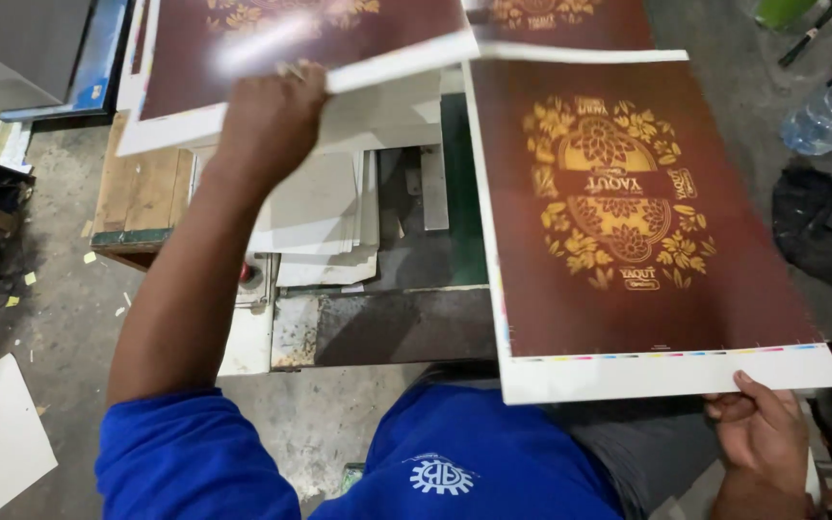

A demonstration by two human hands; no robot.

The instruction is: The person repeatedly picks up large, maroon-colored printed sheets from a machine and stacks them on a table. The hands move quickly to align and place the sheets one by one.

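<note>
Left hand (272, 120) pinching one brown printed sheet (291, 48) by its white edge, right hand (763, 433) gripping another sheet (628, 221) w/ thumb on top, prob light, floppy & glossy-slick, so grab margins.

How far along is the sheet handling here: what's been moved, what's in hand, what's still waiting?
Done: cannot be told; one more printed sheet shows at the top edge, and no finished pile can be made out. In hand: the left hand lifts a maroon printed sheet by its white edge, while the right hand grips the near margin of a second maroon sheet. Left: a stack of plain white boards lies on the worktable.
</note>
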